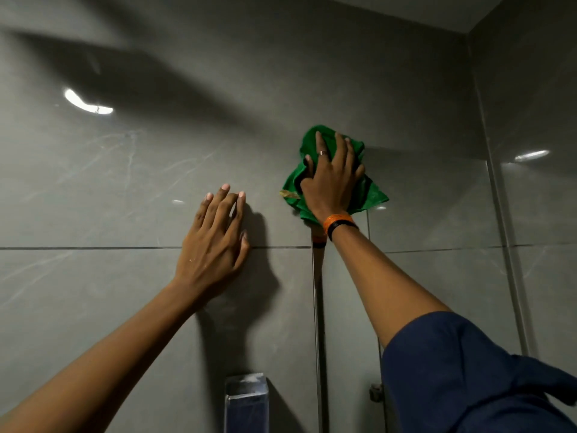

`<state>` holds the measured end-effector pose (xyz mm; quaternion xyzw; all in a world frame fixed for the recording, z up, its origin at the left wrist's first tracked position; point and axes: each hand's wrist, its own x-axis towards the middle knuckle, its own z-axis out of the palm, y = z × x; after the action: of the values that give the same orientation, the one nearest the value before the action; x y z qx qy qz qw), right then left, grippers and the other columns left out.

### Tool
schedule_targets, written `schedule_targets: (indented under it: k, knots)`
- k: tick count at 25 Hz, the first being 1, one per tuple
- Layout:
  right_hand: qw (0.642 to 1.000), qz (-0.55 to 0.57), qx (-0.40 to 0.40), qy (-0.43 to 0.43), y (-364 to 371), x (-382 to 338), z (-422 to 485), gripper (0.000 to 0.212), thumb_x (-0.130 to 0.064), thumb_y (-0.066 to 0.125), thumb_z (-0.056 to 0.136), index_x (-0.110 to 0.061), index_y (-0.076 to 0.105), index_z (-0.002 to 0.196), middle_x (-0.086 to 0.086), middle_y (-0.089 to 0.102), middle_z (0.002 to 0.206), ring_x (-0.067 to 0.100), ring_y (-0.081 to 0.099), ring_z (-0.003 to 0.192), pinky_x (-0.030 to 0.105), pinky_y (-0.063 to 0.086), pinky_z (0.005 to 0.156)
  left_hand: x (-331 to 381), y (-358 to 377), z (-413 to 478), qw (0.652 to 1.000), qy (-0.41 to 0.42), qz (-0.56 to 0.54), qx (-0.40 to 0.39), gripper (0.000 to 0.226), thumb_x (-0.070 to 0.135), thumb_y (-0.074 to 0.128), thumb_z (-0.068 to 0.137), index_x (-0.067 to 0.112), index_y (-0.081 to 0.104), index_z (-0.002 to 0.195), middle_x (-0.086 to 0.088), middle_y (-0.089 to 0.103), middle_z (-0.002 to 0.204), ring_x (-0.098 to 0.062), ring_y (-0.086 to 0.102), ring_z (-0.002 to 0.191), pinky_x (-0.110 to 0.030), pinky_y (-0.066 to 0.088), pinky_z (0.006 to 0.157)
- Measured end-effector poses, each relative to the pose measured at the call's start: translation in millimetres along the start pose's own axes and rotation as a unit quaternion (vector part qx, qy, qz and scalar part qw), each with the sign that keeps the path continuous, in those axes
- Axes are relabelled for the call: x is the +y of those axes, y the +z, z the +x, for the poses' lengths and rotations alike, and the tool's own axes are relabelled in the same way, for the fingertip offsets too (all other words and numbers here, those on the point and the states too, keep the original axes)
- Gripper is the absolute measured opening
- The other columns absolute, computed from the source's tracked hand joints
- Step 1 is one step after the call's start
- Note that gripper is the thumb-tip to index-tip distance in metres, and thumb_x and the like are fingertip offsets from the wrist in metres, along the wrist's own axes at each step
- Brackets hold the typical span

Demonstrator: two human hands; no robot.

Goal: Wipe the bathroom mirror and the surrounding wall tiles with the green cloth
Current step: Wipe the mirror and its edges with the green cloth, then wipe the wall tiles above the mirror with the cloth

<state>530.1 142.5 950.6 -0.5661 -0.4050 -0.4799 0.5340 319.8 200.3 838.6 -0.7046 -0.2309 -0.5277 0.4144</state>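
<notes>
Large glossy grey wall tiles (125, 189) fill the view. My right hand (331, 179) is raised high and presses the crumpled green cloth (373, 195) flat against the wall, fingers spread over it. The cloth sits where a vertical edge (317, 276) meets a reflective panel (437, 201), which may be the mirror; I cannot tell for sure. My left hand (215, 242) lies flat on the tile to the left, lower down, fingers spread and holding nothing.
A shiny metal fixture (246, 401) juts from the wall at the bottom centre. A small bracket (375, 392) sits beside my blue sleeve (468, 376). A side wall (537, 120) meets this wall at the right corner. Light glares on the tiles.
</notes>
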Motion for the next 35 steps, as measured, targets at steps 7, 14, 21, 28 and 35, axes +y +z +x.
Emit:
schedule_targets:
  k: [7,14,21,28,35]
  knots:
    - [0.988,0.048,-0.061,-0.135,-2.5,-59.7,-42.2,0.050,-0.021,0.056,0.098,-0.021,0.053,0.147,0.012,0.047,0.157,0.033,0.041,0.145,0.054,0.035,0.114,-19.1,-35.3,-36.7,0.997,-0.025,0.048,-0.056,0.069,0.037,0.026,0.100,-0.007,0.032,0.153,-0.030,0.042,0.155,-0.041,0.029,0.151,-0.057,0.026,0.124]
    - [0.976,0.023,-0.010,-0.218,-31.3,-121.8,-89.1,0.046,-0.015,0.053,0.095,-0.016,0.060,0.141,0.014,0.053,0.152,0.036,0.048,0.142,0.050,0.044,0.103,-69.6,-102.4,-53.6,0.994,-0.050,0.082,-0.053,0.065,0.031,0.034,0.100,-0.007,0.032,0.153,-0.029,0.045,0.150,-0.041,0.030,0.151,-0.056,0.022,0.126]
    - [0.978,-0.003,0.019,-0.210,-55.9,-163.7,-200.1,0.046,-0.013,0.058,0.087,-0.022,0.064,0.132,0.013,0.059,0.144,0.037,0.053,0.132,0.046,0.045,0.091,-88.7,-133.1,-140.1,0.993,-0.074,0.009,-0.087,0.064,0.030,0.037,0.100,-0.005,0.032,0.153,-0.027,0.046,0.151,-0.040,0.029,0.152,-0.056,0.022,0.126]
    - [0.979,0.021,-0.174,-0.103,-93.1,-169.5,-430.2,0.042,-0.020,0.057,0.094,-0.022,0.061,0.136,0.011,0.057,0.141,0.025,0.036,0.124,0.041,0.042,0.096,-34.5,-144.5,-349.4,0.949,-0.164,-0.115,-0.244,0.065,0.031,0.040,0.102,-0.003,0.027,0.156,-0.025,0.037,0.158,-0.036,0.021,0.155,-0.052,0.014,0.129]
    - [0.894,0.040,-0.444,0.028,-172.1,-154.2,-700.4,0.043,-0.021,0.056,0.095,-0.024,0.061,0.138,0.013,0.058,0.135,0.036,0.053,0.115,0.048,0.049,0.096,62.0,-189.4,-589.9,0.861,-0.258,-0.197,-0.393,0.060,0.020,0.048,0.099,-0.008,0.036,0.151,-0.029,0.041,0.155,-0.040,0.027,0.152,-0.053,0.019,0.128]
